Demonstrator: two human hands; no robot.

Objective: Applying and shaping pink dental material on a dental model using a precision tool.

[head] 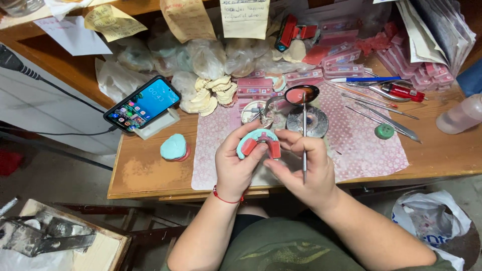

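Left hand [235, 163] grip closes on teal dental cast [257, 142] bearing pink wax rim, right hand [306, 165] pinches slim metal instrument [304, 135]; wax shaping appears underway, unfinished.

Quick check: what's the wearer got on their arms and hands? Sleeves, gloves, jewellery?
No gloves: both hands are bare. The left hand has a thin red string bracelet at the wrist. The right hand shows no rings, watch or band. Forearms are uncovered; an olive green shirt shows at the bottom of the view.
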